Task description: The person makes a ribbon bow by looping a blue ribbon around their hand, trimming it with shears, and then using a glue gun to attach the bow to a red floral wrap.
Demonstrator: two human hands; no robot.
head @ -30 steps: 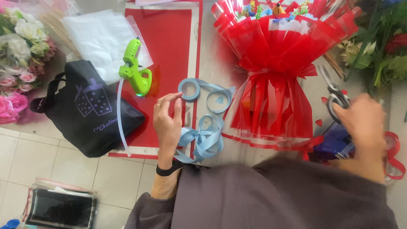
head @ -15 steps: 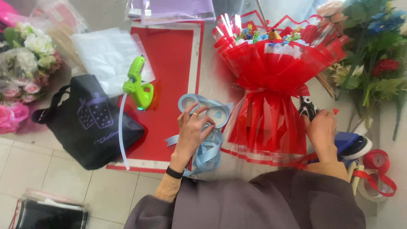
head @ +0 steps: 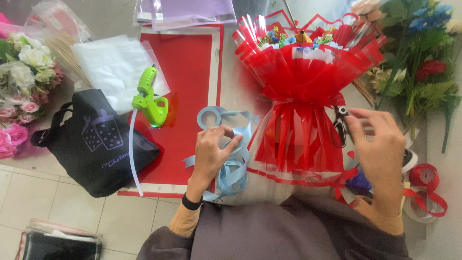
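Observation:
My left hand pinches loops of light-blue ribbon on the lower edge of a red paper sheet. The ribbon runs up to its roll just beyond my fingers. A bouquet in red cellophane lies to the right, its stem end towards me. My right hand hovers at the bouquet's right side with fingers apart. Its fingertips are next to black-handled scissors that lie on the table.
A green glue gun and its white cord rest by a black tote bag. Clear plastic and purple paper lie further back. Flowers stand at the left and right. Red ribbon sits far right.
My right hand held the scissors up a second ago, then lowered them; now they lie beside the bouquet and the hand is spread. My left hand has gathered the blue ribbon closer.

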